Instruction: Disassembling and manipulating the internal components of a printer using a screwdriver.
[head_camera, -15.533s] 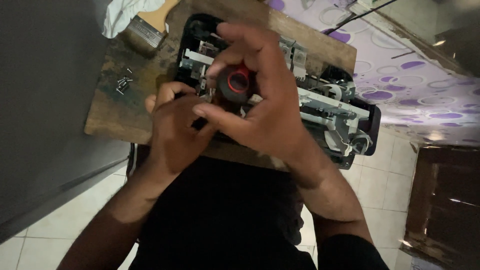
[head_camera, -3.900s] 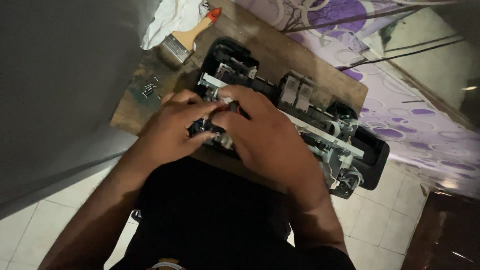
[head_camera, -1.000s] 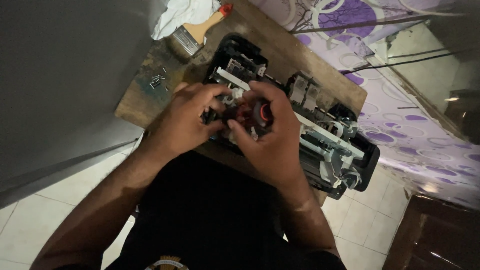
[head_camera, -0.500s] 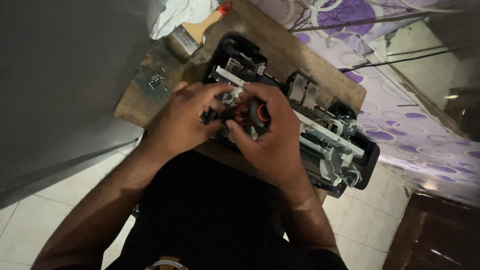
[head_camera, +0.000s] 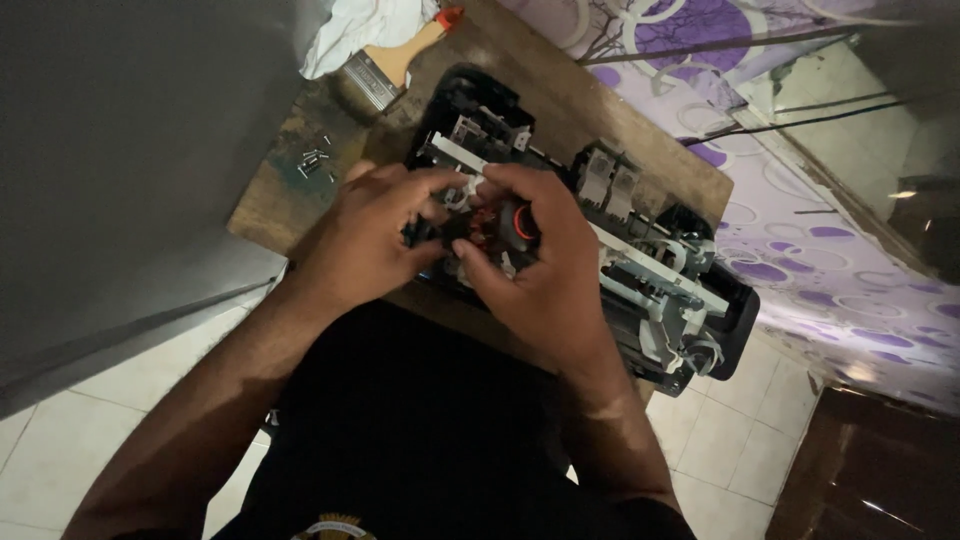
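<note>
Printer (head_camera: 640, 270), opened up with its black shell and grey-white inner frame exposed, lay across the wooden board (head_camera: 560, 90) in front of me, running from upper left to lower right. Both my hands met over its left-centre section. My left hand (head_camera: 365, 240) rested on the near edge of the printer, fingers curled down into the mechanism; what they pinched, if anything, I could not tell, as the fingertips were hidden among the parts. My right hand (head_camera: 545, 275) was closed around a screwdriver (head_camera: 522, 220), of which only the red-and-black handle end showed between thumb and forefinger; the shaft was covered by the hand. A small white part (head_camera: 462, 190) sat just between the two hands, touching or nearly touching both. Loose screws (head_camera: 314, 160) lay in a small cluster on the board's left corner, apart from the printer. A brush (head_camera: 392, 65) with wooden handle lay at the far left edge, beside a white cloth (head_camera: 355, 25). Light was dim.
</note>
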